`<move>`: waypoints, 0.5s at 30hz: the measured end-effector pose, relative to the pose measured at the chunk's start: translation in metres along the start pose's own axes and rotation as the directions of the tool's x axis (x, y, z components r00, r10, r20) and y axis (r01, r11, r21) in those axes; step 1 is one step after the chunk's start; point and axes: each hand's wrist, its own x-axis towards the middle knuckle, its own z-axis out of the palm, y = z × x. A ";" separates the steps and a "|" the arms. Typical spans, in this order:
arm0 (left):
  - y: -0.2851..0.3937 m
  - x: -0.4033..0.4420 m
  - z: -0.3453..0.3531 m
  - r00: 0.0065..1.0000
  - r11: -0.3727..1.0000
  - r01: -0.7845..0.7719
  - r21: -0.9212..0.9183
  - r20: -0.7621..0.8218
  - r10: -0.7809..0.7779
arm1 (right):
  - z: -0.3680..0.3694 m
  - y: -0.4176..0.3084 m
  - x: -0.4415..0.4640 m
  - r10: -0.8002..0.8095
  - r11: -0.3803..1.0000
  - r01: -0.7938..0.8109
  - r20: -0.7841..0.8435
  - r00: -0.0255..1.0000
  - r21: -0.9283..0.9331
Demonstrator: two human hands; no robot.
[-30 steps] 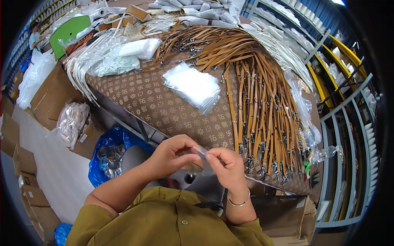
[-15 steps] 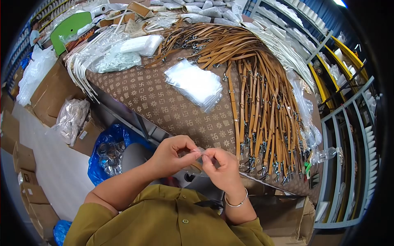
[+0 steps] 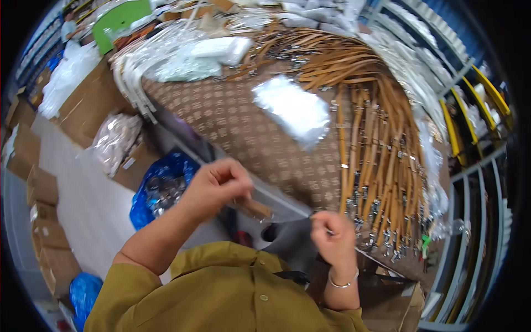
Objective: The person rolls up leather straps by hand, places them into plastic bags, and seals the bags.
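Note:
A clear plastic bag (image 3: 279,202) is stretched between my two hands, in front of my body. My left hand (image 3: 218,185) pinches its left end, and my right hand (image 3: 333,235) pinches the right end of its top edge. Inside the bag shows a brown strap with a metal piece (image 3: 255,209). Beyond my hands, a stack of clear bags (image 3: 293,110) lies on the brown patterned cloth (image 3: 221,110). To its right, many brown straps with metal clips (image 3: 381,160) hang over the table.
Clear plastic packages (image 3: 191,63) and white straps (image 3: 130,83) lie at the back left. A blue bag (image 3: 145,202) of metal parts stands below left, near cardboard boxes (image 3: 55,235). Shelving (image 3: 470,205) stands at the right. Another person (image 3: 68,29) is far left.
My hands have moved apart, pulling the bag's edge out between them. The whole view has shifted, so the table's things appear further right.

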 end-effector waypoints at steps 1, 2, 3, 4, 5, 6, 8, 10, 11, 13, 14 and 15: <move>0.005 -0.003 -0.017 0.989 0.990 -0.132 -0.047 -0.070 0.129 | -0.002 0.006 -0.002 -0.015 0.995 0.011 -0.048 0.999 -0.095; 0.009 -0.011 -0.036 0.956 0.961 -0.267 -0.074 -0.148 0.254 | -0.008 0.015 -0.008 0.162 0.987 -0.162 -0.017 0.987 0.019; 0.014 -0.020 -0.054 0.949 0.964 -0.263 -0.047 -0.194 0.249 | -0.012 0.023 -0.012 0.328 0.937 -0.330 0.037 0.944 0.117; 0.020 -0.029 -0.072 0.912 0.956 -0.278 0.096 -0.285 0.294 | -0.015 0.021 -0.013 0.345 0.926 -0.348 0.051 0.937 0.144; 0.023 -0.038 -0.087 0.869 0.934 -0.272 0.233 -0.356 0.342 | -0.016 0.020 -0.013 0.366 0.914 -0.371 0.060 0.929 0.165; 0.022 -0.046 -0.099 0.823 0.899 -0.253 0.359 -0.408 0.395 | -0.015 0.025 -0.015 0.363 0.912 -0.371 0.081 0.928 0.176; 0.000 -0.054 -0.125 0.793 0.856 -0.200 0.476 -0.435 0.427 | -0.013 0.035 -0.014 0.430 0.889 -0.431 0.041 0.902 0.155; -0.035 -0.061 -0.156 0.746 0.743 -0.085 0.664 -0.453 0.489 | -0.012 0.044 -0.008 0.458 0.878 -0.457 0.030 0.889 0.140; -0.056 -0.069 -0.173 0.802 0.653 0.011 0.757 -0.397 0.446 | -0.011 0.049 -0.005 0.443 0.896 -0.441 -0.035 0.896 0.049; -0.101 -0.093 -0.206 0.929 0.353 0.275 0.894 -0.342 0.141 | -0.010 0.060 0.000 0.392 0.899 -0.415 -0.169 0.904 -0.139; -0.117 -0.105 -0.213 0.921 0.112 0.385 0.916 -0.373 -0.116 | -0.010 0.070 0.002 0.391 0.898 -0.415 -0.169 0.905 -0.143; -0.115 -0.111 -0.198 0.834 -0.025 0.455 0.890 -0.436 -0.338 | -0.009 0.084 0.003 0.258 0.869 -0.342 -0.262 0.930 -0.358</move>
